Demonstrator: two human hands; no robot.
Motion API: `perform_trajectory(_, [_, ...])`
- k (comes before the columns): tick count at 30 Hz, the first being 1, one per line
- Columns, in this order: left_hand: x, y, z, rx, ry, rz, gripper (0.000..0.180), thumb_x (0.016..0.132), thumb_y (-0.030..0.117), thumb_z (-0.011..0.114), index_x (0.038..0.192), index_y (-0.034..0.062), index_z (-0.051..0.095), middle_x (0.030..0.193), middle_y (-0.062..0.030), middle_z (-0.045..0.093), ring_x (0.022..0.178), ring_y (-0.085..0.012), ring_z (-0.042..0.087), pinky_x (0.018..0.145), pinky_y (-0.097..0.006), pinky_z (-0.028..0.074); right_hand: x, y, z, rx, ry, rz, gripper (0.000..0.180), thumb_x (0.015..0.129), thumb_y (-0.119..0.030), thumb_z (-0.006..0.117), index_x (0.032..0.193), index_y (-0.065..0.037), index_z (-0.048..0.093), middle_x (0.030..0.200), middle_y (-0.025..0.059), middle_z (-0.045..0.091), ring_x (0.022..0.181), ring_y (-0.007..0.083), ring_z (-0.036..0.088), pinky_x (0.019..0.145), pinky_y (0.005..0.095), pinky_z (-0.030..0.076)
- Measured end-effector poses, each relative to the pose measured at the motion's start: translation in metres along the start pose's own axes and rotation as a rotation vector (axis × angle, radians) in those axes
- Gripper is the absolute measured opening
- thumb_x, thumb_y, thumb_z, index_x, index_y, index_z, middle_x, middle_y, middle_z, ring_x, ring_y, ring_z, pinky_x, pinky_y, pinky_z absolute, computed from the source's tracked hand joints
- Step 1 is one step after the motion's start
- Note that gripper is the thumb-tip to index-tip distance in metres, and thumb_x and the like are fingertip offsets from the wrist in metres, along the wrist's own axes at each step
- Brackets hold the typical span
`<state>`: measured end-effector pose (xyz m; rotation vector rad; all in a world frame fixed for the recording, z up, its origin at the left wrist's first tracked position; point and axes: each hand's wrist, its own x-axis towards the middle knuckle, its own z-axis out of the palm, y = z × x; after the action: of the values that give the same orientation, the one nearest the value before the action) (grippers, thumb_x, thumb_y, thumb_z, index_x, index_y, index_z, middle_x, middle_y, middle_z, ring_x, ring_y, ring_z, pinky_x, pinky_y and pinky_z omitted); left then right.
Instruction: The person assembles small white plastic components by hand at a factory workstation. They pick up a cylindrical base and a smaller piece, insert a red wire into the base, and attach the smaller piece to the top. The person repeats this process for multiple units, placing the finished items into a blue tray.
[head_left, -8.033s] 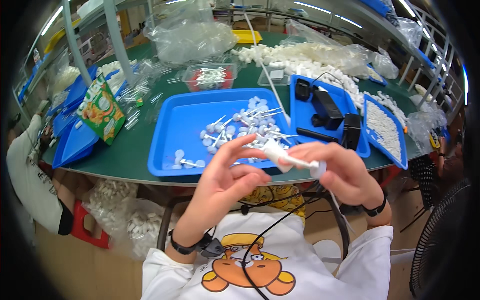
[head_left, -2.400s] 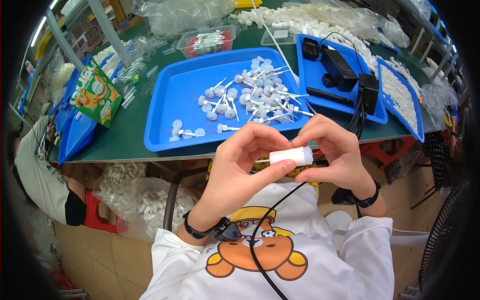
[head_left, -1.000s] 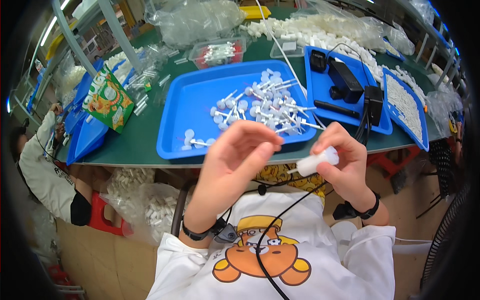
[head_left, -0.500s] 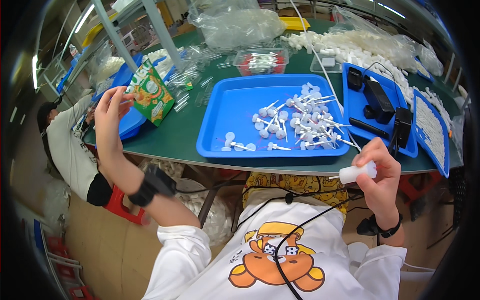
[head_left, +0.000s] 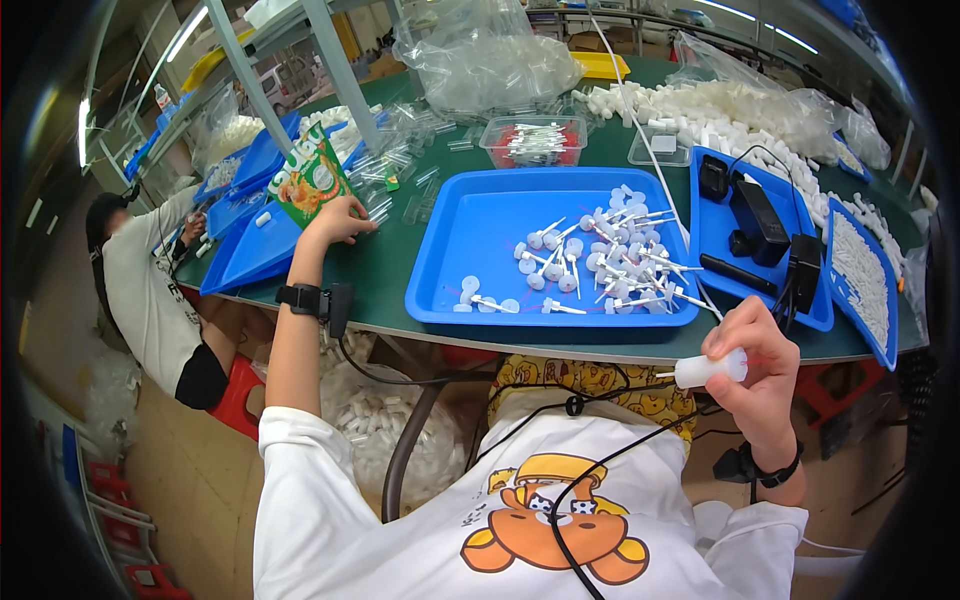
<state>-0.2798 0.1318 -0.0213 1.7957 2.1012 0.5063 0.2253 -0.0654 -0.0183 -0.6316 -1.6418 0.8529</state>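
My right hand [head_left: 755, 365] is closed around a white plastic cylinder [head_left: 695, 372], held in front of the table edge. A thin white stick pokes out of the cylinder's left end. My left hand [head_left: 338, 222] is down at the table, its fingers curled together beside loose clear plastic tubes [head_left: 378, 205]; what the fingertips hold, if anything, is hidden. Just behind that hand stands a green snack bag [head_left: 308, 180]. Between my hands a blue tray [head_left: 460, 240] carries a heap of white sticks with round translucent discs [head_left: 625, 250].
A clear box [head_left: 530, 140] of white sticks stands behind the tray. On the right are a blue tray with black devices [head_left: 760, 225] and one of small white pieces [head_left: 858, 265]. White cylinders [head_left: 700, 110] pile up at the back. A co-worker [head_left: 145, 290] sits at left.
My left hand has come down and to the right, from raised beside the snack bag to the clear tubes on the table. My right hand keeps the white cylinder in nearly the same place.
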Motion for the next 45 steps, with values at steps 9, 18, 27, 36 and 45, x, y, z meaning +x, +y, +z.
perform_trajectory(9, [-0.014, 0.009, -0.006, 0.032, 0.178, 0.140, 0.028, 0.071, 0.018, 0.073, 0.080, -0.0011, 0.055, 0.072, -0.0078, 0.060, 0.062, -0.0112, 0.059, 0.050, -0.026, 0.047, 0.004, 0.000, -0.002, 0.043, -0.086, -0.047, 0.025, 0.066, -0.003, 0.073, 0.089, -0.003, 0.063, 0.088, 0.0064, 0.050, 0.080, 0.0131, 0.049, 0.071, 0.0232, 0.040])
perform_trajectory(18, [-0.206, 0.179, 0.020, -0.735, -0.263, 0.746, 0.021, 0.080, 0.007, 0.044, 0.097, -0.0026, 0.051, 0.084, -0.0101, 0.060, 0.077, -0.0155, 0.059, 0.072, -0.028, 0.048, 0.000, 0.002, 0.000, 0.127, -0.065, -0.149, 0.024, 0.073, -0.002, 0.069, 0.093, 0.003, 0.059, 0.094, 0.0135, 0.054, 0.088, 0.0190, 0.055, 0.077, 0.0290, 0.045])
perform_trajectory(27, [-0.244, 0.243, 0.073, -0.411, -0.309, 0.938, 0.030, 0.075, 0.014, 0.065, 0.099, 0.0009, 0.052, 0.063, -0.0028, 0.042, 0.053, -0.0116, 0.041, 0.050, -0.025, 0.035, -0.001, -0.005, -0.002, 0.082, -0.101, -0.276, 0.027, 0.070, -0.001, 0.072, 0.093, 0.002, 0.058, 0.092, 0.0132, 0.055, 0.084, 0.0200, 0.057, 0.074, 0.0303, 0.047])
perform_trajectory(36, [-0.237, 0.245, 0.095, -0.426, -0.296, 1.020, 0.025, 0.078, 0.015, 0.067, 0.098, 0.0037, 0.057, 0.067, -0.0048, 0.050, 0.057, -0.0153, 0.050, 0.053, -0.026, 0.040, -0.002, -0.009, 0.000, 0.036, -0.102, -0.296, 0.029, 0.070, -0.001, 0.072, 0.095, 0.001, 0.058, 0.092, 0.0129, 0.055, 0.085, 0.0205, 0.056, 0.073, 0.0306, 0.047])
perform_trajectory(45, [-0.241, 0.246, 0.099, -0.402, -0.293, 1.016, 0.025, 0.079, 0.020, 0.067, 0.091, 0.0046, 0.052, 0.064, -0.0060, 0.052, 0.057, -0.0212, 0.053, 0.052, -0.029, 0.041, -0.001, -0.006, 0.003, -0.008, -0.123, -0.271, 0.029, 0.071, 0.000, 0.072, 0.096, 0.002, 0.058, 0.094, 0.0133, 0.054, 0.087, 0.0201, 0.056, 0.074, 0.0296, 0.047])
